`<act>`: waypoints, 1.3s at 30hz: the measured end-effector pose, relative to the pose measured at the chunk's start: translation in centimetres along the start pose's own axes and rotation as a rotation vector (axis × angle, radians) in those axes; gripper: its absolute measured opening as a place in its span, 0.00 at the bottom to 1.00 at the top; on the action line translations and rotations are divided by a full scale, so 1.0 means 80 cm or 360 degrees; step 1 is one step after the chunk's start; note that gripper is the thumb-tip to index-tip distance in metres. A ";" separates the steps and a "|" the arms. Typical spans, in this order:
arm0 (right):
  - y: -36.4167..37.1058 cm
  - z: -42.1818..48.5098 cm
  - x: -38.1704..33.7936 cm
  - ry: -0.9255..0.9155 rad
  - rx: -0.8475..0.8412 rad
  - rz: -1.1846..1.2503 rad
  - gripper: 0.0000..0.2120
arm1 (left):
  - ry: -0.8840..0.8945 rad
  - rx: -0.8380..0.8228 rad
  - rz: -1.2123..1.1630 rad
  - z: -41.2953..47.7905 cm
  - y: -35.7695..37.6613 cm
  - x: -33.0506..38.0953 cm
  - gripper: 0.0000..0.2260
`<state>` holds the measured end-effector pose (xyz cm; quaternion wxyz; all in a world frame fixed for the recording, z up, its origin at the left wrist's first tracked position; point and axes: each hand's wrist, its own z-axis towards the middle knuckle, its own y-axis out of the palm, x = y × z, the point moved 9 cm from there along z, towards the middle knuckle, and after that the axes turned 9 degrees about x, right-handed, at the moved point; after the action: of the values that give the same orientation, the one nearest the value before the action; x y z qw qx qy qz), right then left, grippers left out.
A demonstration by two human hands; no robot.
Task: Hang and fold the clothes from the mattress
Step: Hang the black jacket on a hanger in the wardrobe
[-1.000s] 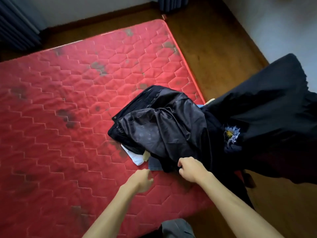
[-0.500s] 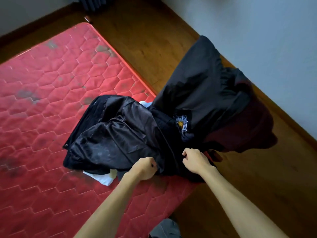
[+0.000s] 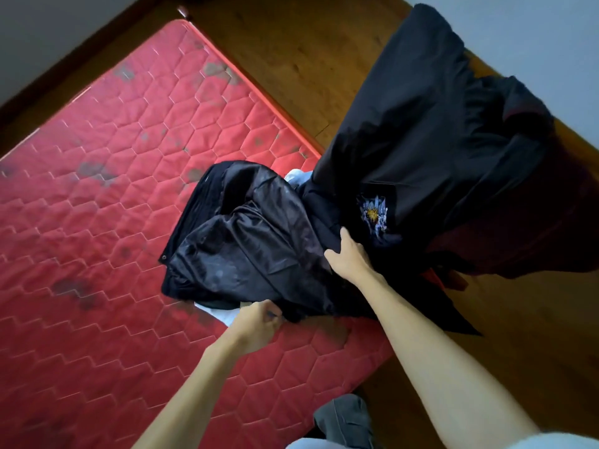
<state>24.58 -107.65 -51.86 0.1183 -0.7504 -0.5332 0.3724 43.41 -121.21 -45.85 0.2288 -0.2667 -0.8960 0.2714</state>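
Room: wooden floor [image 3: 291, 59] with pale walls at the edges, seen from above.

1. Mattress [image 3: 113, 205]. Red, quilted, marked with dull patches, lying flat on the floor. The clothes sit on its near right corner.
2. Black garment [image 3: 421, 124]. It is the largest piece, dull cloth with a dark red lining showing. It is raised and spread out past the mattress edge, over the floor. I cannot tell what keeps its far end up.
3. Jacket [image 3: 246, 247]. Shiny black and crumpled, it lies on the mattress, touching the black garment on its left.
4. My right hand [image 3: 348, 257]. The fingers are curled into a fold of the black garment, just beside the jacket, with the thumb spread.
5. My left hand [image 3: 256, 325]. It is closed on the near hem of the jacket, knuckles up.
6. White cloth [image 3: 223, 314]. Only an edge shows under the jacket, beside my left hand.
7. Badge [image 3: 372, 215]. Blue and yellow stitching on the black garment, near my right hand.

Step in hand: sorting, pulling one piece free of the pile. Nothing is hung or folded yet.

Next move: lift the black garment clear while the jacket stays pinned, then find its collar or shoulders.
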 end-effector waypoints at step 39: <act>-0.279 -0.566 -0.258 -0.1643 0.1299 -0.0092 0.10 | 0.1503 0.2211 0.0426 -0.449 -0.436 0.044 0.15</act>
<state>36.53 -107.04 1.41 0.1324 -0.3556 -0.3574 0.8534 48.36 -130.81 3.15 0.6564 -0.2546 -0.2975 0.6449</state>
